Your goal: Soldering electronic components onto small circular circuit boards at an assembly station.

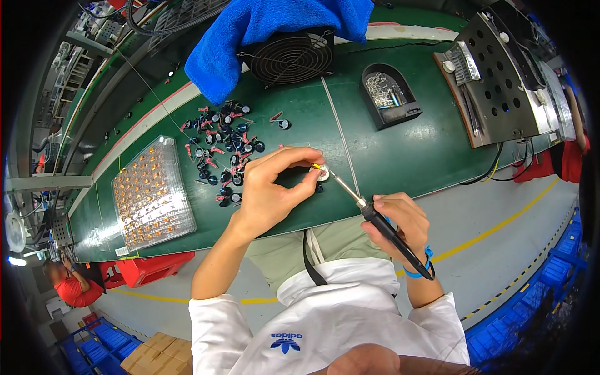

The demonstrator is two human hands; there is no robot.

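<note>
My left hand (270,187) pinches a small round white part (323,173) with a yellow bit on it, just above the green bench top. In my right hand (401,226) is a soldering iron (381,224) with a black handle, its metal tip reaching the white part from the right. A blue band circles my right wrist. Left of my left hand lies a loose heap of small black round components (225,140) with red-tipped leads. One such component (284,124) sits apart, beyond my left hand.
A clear tray (187,212) of small orange-brown parts lies at the left. At the back stand a black fan (294,57) under a blue towel (219,47) and a black bin (409,114) of wire scraps. A perforated metal box (497,87) with tweezers stands at the right.
</note>
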